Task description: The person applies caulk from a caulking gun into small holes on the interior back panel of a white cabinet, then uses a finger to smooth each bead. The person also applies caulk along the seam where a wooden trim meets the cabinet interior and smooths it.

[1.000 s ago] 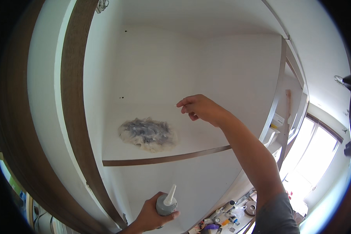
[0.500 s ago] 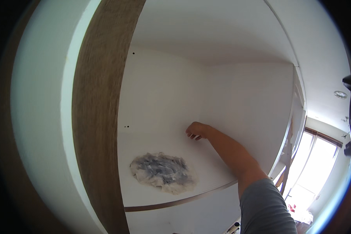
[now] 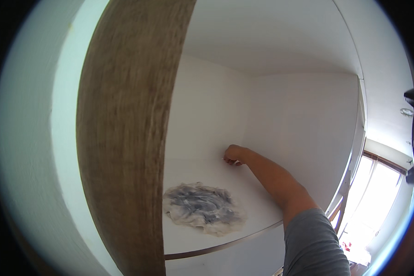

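Observation:
My right hand (image 3: 234, 155) reaches into a white cabinet, near the back corner and just above the shelf (image 3: 202, 170). Its fingers are bent down and pinched together; a tiny pale speck shows at the fingertips, too small to name. Nearer to me on the shelf lies a crumpled, beige-edged sheet (image 3: 204, 207) with a dark grey, smeared-looking middle; whether it is cloth or plastic I cannot tell. The hand is beyond the sheet, apart from it. My left hand is out of the picture.
A brown wood-grain panel (image 3: 124, 138) stands upright at the left, beside a pale wall (image 3: 32, 115). The cabinet's side wall (image 3: 303, 133) rises right of my arm. The shelf's front edge (image 3: 225, 246) curves below the sheet. A bright window (image 3: 370, 202) is at the far right.
The view has shifted, so the brown panel covers more of the cabinet's left side. My right hand stays by the back corner, its fingers drawn slightly closer together.

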